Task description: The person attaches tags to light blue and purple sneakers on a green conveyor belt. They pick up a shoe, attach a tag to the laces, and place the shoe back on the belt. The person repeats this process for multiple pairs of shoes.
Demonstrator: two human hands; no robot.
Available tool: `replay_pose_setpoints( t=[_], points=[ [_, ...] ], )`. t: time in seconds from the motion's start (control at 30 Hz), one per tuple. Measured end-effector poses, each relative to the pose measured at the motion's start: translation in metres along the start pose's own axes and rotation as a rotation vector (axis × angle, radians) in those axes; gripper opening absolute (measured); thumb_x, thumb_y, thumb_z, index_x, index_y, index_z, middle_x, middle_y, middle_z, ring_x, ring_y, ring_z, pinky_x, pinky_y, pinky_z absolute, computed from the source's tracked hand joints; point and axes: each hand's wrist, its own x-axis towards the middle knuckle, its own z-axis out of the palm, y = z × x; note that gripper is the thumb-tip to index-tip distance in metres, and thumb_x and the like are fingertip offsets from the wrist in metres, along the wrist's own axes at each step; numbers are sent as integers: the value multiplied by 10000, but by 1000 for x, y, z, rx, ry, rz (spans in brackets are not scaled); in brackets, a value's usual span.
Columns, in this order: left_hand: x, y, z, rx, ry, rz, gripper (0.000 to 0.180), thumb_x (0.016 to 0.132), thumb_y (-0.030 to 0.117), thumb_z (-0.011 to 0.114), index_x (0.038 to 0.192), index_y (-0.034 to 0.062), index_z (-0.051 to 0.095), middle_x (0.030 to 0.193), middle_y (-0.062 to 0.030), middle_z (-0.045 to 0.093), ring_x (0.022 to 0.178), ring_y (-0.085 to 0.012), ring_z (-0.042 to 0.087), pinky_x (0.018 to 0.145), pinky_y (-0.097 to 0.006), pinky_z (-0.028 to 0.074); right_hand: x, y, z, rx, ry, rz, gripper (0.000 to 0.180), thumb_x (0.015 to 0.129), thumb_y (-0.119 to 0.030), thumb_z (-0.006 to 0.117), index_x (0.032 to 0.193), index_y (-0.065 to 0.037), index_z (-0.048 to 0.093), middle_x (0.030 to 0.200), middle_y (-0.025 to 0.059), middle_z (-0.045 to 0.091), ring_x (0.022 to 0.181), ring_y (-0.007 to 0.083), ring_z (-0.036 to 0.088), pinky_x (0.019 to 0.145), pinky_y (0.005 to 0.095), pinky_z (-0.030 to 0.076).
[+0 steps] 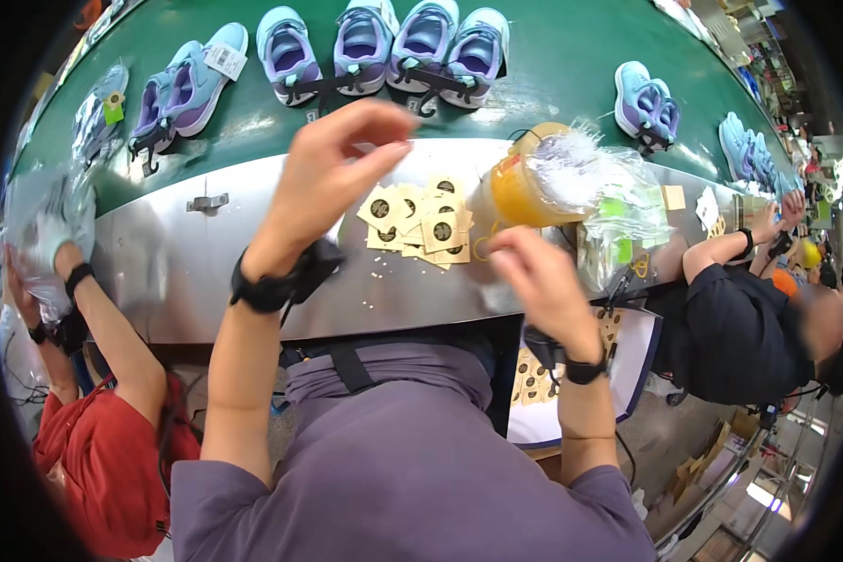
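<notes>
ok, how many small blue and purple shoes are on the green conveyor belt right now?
9 clear: one bagged, two far left, four top centre, two right; more at the right edge may be hidden.

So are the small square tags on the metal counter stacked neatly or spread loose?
Spread loose: the tags lie overlapping at different angles on the metal counter, between the left hand and right hand.

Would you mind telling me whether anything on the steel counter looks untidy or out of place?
The tan paper tags lie in a loose, overlapping heap, not a stack, between the left hand and right hand. Small pale specks are scattered on the steel counter below them. The shoes on the green belt look orderly.
</notes>
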Motion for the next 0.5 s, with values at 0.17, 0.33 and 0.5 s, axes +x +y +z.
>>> replay_pose_setpoints(
  t=[0.17, 0.33, 0.5],
  points=[
    [-69, -40, -47, 482, 201, -349, 136, 799, 124, 697, 796, 5, 633, 692, -17, 602, 592, -65, 490, 543, -215, 388, 26, 17, 54, -375, 71, -69, 281, 775, -162, 690, 1013, -64, 578, 858, 115, 578, 766, 311, 600, 653, 393, 480],
    [-90, -55, -37, 678, 263, -391, 288, 720, 278, 747, 713, 35, 592, 649, -55, 568, 585, -200, 531, 544, -308, 418, 44, 35, 54, -232, 93, -136, 249, 727, -141, 725, 911, -43, 589, 802, 99, 576, 661, 280, 577, 586, 372, 454],
    [-84, -74, -40, 436, 218, -592, 224, 745, 230, 733, 772, 35, 625, 673, -52, 606, 569, -129, 538, 548, -264, 417, 28, 27, 42, -85, 55, 80, 137, 715, -122, 733, 776, -30, 652, 658, 69, 545, 560, 173, 508, 529, 311, 401]
  ],
)
